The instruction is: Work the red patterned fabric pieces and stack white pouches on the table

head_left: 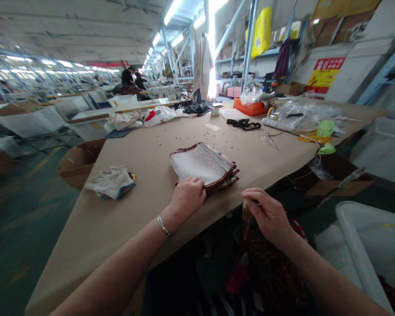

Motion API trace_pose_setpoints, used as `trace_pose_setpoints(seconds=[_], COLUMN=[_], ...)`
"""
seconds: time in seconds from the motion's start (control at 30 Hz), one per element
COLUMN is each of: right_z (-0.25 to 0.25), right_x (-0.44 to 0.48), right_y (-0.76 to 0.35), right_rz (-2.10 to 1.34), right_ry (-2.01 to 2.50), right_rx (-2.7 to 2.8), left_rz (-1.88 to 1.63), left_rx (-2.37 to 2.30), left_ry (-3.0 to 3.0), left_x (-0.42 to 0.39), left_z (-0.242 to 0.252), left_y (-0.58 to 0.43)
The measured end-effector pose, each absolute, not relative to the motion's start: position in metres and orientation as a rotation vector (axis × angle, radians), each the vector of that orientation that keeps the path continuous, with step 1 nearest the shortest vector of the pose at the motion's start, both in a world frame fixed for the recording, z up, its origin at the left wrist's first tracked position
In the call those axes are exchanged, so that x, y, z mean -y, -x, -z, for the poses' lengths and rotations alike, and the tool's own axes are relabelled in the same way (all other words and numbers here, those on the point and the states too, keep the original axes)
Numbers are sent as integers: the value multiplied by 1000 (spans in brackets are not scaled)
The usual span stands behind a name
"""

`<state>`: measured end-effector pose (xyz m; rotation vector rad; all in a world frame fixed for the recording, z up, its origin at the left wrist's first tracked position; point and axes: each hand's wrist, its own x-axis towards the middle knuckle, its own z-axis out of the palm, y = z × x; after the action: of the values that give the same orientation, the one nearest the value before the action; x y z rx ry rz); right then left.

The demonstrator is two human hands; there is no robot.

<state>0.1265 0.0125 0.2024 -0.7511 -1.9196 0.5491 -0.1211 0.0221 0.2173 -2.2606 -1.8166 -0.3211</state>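
Note:
A stack of cut fabric pieces [200, 162] lies on the table, pale on top with dark red patterned edges. My left hand [188, 195] rests at its near left corner, fingers curled closed over the edge. Just off the table's near edge, to the right of the stack, my right hand [266, 213] is closed in a pinch. Under those fingertips hangs a small tan piece [246, 211] with a dark red strip below it; its kind is unclear. Dark patterned cloth [276, 267] hangs in shadow beneath my right hand.
White work gloves [113, 182] lie left on the brown-covered table [145, 210]. Farther back are black straps [243, 124], an orange tray [250, 106] and clear plastic bags [306, 114]. A white bin [345, 219] stands at right, a cardboard box [79, 164] at left.

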Motion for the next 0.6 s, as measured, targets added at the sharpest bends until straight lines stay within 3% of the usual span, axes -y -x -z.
trace_pose_setpoints(seconds=[0.3,0.6], right_z=[-222,-220], right_x=[-53,-112], right_y=[-71,-29], right_rz=[-523,-334], right_ry=[665,912], right_rx=[2203,2554], left_rz=[474,1164], left_rx=[1976,2148], left_ry=[2276,2565], left_x=[-32,-43], left_z=[-222,-218], left_y=[130,152])
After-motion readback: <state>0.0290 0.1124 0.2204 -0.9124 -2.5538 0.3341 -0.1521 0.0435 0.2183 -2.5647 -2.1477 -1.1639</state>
